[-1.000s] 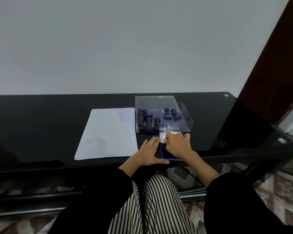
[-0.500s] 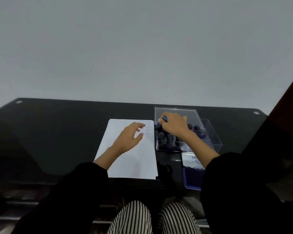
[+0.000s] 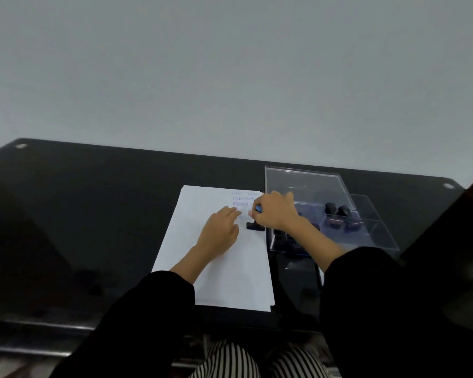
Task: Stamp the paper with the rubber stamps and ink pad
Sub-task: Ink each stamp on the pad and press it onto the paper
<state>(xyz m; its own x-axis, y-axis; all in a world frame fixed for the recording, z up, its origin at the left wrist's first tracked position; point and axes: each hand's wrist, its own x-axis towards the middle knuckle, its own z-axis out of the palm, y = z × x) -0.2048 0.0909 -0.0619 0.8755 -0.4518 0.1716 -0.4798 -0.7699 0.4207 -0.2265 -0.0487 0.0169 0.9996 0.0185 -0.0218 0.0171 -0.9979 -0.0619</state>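
Under the left hand [image 3: 220,233] lies the paper [image 3: 230,282], a thin stack of white sheets on the black counter [image 3: 93,214]; the palm and straight fingers press flat on the top sheet and hold nothing. Just right of those fingers, the right hand [image 3: 276,214] curls round a rubber stamp [image 3: 256,226], pinching its blue-topped handle (only a sliver of the blue shows past the knuckles), while the stamp's dark base stands upright on the paper near the sheet's right edge. Beyond both hands, at the far right corner of the paper, run a few lines of blue stamped text [image 3: 243,199], too blurred to read. Right of the right hand, close against the paper's edge, stands a clear plastic box [image 3: 306,181] with more stamps [image 3: 336,211] inside, some hidden behind the wrist. Black sleeves [image 3: 153,309] cover both forearms nearer the body.
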